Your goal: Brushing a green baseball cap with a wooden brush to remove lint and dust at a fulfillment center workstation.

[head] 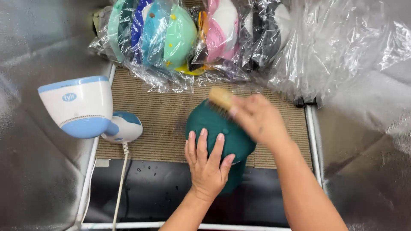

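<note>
My left hand [208, 164] lies flat on a teal cap [216, 128]; my right hand [259, 117], grip closed around a wooden brush [221, 98], works the cap's far side, a steamer [81, 107] left of it.

left hand [207, 164] flat, palm down, fingers spread, pointing away from me, forearm coming up from bottom edge. right hand [258, 117] blurred, fingers curled shut in grip, knuckles up, forearm running in from lower right, crossing just right of my left wrist.
</note>
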